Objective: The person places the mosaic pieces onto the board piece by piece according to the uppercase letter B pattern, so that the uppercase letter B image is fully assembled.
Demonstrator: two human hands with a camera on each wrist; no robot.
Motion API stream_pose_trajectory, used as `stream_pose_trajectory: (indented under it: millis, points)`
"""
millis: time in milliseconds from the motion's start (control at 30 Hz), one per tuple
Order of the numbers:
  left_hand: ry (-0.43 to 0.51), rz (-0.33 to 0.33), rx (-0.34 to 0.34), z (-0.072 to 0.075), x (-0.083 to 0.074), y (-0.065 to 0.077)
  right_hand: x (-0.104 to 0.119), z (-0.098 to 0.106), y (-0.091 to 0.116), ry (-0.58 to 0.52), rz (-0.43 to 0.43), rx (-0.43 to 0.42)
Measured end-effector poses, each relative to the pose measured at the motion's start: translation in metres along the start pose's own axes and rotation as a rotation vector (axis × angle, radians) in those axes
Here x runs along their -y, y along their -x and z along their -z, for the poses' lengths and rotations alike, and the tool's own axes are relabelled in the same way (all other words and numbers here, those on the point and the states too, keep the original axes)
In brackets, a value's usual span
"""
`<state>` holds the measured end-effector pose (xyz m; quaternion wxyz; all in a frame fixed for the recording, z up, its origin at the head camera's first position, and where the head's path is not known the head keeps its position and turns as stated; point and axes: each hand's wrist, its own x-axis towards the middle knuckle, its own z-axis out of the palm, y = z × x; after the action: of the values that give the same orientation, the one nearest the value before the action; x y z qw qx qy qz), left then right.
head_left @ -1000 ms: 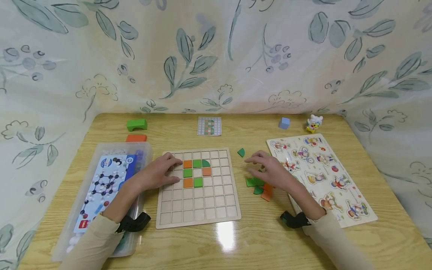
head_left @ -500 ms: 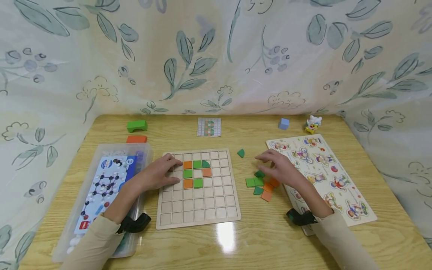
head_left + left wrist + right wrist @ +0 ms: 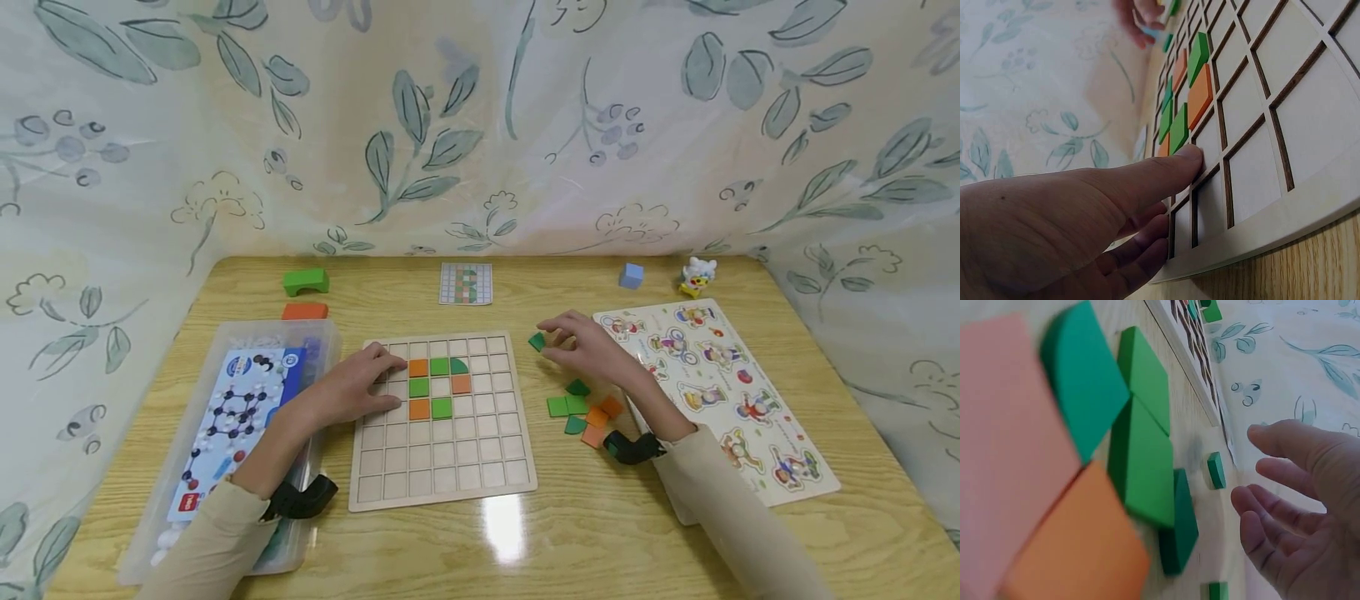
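Board (image 3: 483, 454): seven tiles (image 3: 442, 407) in its cells. Left hand (image 3: 360, 385): resting on the board's left edge, thumb and fingers apart, gripping nothing. Right hand (image 3: 583, 346): right of the board, fingers parted, grip unfilled, beside a green quarter (image 3: 536, 342) near the board's upper right corner; contact unclear. Loose tiles (image 3: 576, 405): right of the board. Card (image 3: 466, 284): beyond it.

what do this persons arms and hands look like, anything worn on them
The left hand and right hand are ungloved. The left sleeve and right sleeve are long, plain and beige. Each wrist wears a black, curved unit: the left unit and the right unit. No cables are visible.
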<state>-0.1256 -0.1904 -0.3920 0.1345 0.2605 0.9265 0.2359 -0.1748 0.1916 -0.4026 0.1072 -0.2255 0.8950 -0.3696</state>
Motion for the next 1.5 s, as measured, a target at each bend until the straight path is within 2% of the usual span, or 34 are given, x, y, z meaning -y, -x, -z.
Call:
stream_pose_trajectory:
  millis: [300, 633, 867, 1100, 1333, 1500]
  points:
    - [0.001, 0.008, 0.004, 0.000, 0.000, -0.001, -0.007, -0.009, -0.016, -0.029, -0.064, -0.012]
    - [-0.016, 0.001, -0.002, 0.001, 0.000, 0.001, -0.019, -0.011, -0.020, -0.080, -0.024, 0.049]
    - [-0.025, -0.008, -0.005, -0.001, 0.001, 0.000, -0.025, -0.009, -0.017, -0.068, 0.062, 0.058]
    - [-0.019, -0.004, -0.010, -0.001, 0.002, 0.000, -0.023, -0.008, -0.019, -0.077, 0.005, 0.070]
    - [-0.014, 0.003, -0.017, -0.002, 0.001, 0.001, -0.026, -0.010, -0.021, -0.067, -0.018, 0.046]
    - [-0.013, 0.001, -0.015, -0.002, 0.001, 0.000, -0.018, -0.009, -0.018, -0.064, -0.039, 0.003]
